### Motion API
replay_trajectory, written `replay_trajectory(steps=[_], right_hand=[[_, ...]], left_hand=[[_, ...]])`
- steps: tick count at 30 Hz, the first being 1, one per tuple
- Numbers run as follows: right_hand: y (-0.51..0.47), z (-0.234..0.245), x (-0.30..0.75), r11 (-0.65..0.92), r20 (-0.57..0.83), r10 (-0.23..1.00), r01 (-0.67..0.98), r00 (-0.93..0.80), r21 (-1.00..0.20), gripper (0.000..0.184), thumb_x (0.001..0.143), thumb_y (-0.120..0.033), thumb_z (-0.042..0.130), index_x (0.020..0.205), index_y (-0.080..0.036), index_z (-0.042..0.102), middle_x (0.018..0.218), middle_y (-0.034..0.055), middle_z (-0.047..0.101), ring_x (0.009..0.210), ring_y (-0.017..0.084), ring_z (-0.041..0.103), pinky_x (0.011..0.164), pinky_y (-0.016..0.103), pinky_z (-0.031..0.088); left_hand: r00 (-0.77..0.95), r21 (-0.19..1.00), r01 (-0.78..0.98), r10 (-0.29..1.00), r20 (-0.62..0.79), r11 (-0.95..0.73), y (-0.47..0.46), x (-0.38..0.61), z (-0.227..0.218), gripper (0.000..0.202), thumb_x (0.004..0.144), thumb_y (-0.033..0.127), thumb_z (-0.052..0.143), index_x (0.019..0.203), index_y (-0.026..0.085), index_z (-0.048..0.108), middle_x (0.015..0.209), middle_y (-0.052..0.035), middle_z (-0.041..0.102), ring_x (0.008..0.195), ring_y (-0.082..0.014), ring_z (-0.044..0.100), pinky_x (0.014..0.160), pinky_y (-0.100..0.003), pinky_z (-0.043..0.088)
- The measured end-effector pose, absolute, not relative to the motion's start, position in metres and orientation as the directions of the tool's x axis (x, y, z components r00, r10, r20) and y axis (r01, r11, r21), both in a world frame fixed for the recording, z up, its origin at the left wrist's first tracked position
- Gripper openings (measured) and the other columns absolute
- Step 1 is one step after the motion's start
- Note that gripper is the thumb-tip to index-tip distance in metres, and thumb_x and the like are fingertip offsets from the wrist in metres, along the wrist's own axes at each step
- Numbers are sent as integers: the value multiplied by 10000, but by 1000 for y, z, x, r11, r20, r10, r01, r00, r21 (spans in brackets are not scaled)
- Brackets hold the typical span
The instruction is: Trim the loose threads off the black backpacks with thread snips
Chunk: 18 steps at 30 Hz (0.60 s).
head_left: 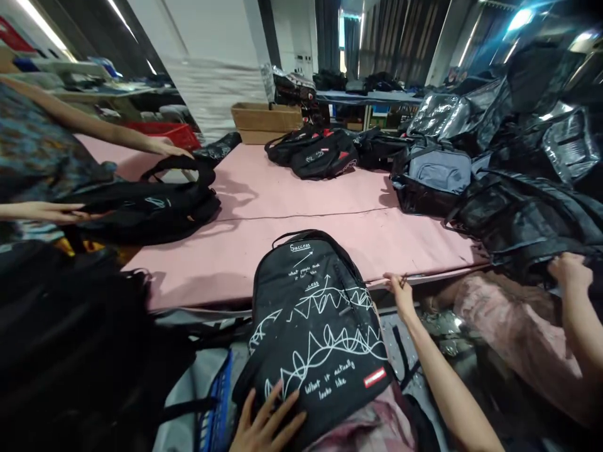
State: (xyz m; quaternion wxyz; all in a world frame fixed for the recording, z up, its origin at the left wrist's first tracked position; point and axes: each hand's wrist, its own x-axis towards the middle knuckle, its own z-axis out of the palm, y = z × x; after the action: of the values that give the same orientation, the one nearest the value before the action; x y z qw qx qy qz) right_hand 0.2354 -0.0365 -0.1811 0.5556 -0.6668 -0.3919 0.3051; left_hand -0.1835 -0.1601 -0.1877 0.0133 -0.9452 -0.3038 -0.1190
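A black backpack (315,326) printed with white scribbled lines and the word "Success" leans from my lap up onto the front edge of the pink table (301,194). My left hand (264,422) lies flat on its lower end, fingers spread. My right hand (399,292) is at the table's edge just right of the backpack. Its fingers are curled together, and what they pinch is too small to make out.
At the left a person's two hands (162,147) rest on another black backpack (146,210). More black bags (325,154), a grey-fronted one (438,169) and plastic-wrapped bags (527,213) crowd the back and right. Another hand (570,270) grips the wrapped pile. A cardboard box (264,119) stands behind.
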Motion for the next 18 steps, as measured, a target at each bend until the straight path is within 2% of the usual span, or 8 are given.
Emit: replay_trajectory(steps=[2,4,7,10,12,14,16,18], right_hand=[[-34,-168,202,-68,26,922,228,387,-971,458,830,-502,385,974,-130,610,955,103,665,745,169,628,667,279,479],[-26,-156,175,-60,24,961,291,275,-955,399,847,-451,390,978,-145,609,911,74,675,654,143,619,620,262,475],[-5,-143,148,-48,17,988,409,155,-911,295,846,-364,438,970,-167,619,789,26,675,594,127,601,627,253,465],[24,-133,135,-50,24,991,533,131,-845,198,819,-272,507,942,-180,632,860,29,669,736,142,613,749,263,440],[43,-128,132,-79,25,987,603,161,-794,181,812,-224,517,944,-179,632,947,48,658,854,158,601,816,272,406],[58,-122,136,-125,6,981,654,194,-746,194,835,-222,485,943,-157,633,852,62,671,852,172,601,821,284,396],[65,-115,145,-163,-27,978,684,206,-711,242,863,-258,444,915,-126,640,669,53,659,737,173,613,767,285,415],[63,-108,155,-171,-49,980,698,192,-696,292,876,-292,421,911,-106,643,621,44,652,634,155,606,703,267,432]], left_hand=[[727,138,651,665,171,-747,-160,-184,-193,829,598,669,582,1331,334,386,1342,-101,456,1250,-390,359,977,-604,271],[652,262,697,742,156,-668,-152,-187,-200,974,502,731,591,1329,250,409,1390,-180,366,1294,-432,243,974,-630,231],[443,480,728,870,215,-489,-125,-204,-213,795,655,605,539,1337,223,392,1424,-176,312,1333,-384,173,994,-574,267],[-68,648,761,996,64,10,-89,-241,-222,619,789,468,391,1324,159,383,1373,-185,383,1316,-325,266,1006,-510,310],[-356,556,728,914,-193,401,-68,-271,-221,639,780,490,380,1252,64,442,1310,-252,424,1270,-384,326,971,-553,330],[-497,423,694,813,-304,582,-55,-294,-214,668,763,500,401,1200,0,465,1308,-310,389,1251,-442,317,933,-600,338],[-514,421,717,829,-220,556,-49,-303,-200,637,774,458,405,1208,-7,444,1327,-311,363,1259,-433,312,940,-596,339],[-429,471,798,903,7,375,-45,-292,-180,584,796,411,396,1224,15,429,1345,-281,359,1275,-399,305,976,-575,321]])
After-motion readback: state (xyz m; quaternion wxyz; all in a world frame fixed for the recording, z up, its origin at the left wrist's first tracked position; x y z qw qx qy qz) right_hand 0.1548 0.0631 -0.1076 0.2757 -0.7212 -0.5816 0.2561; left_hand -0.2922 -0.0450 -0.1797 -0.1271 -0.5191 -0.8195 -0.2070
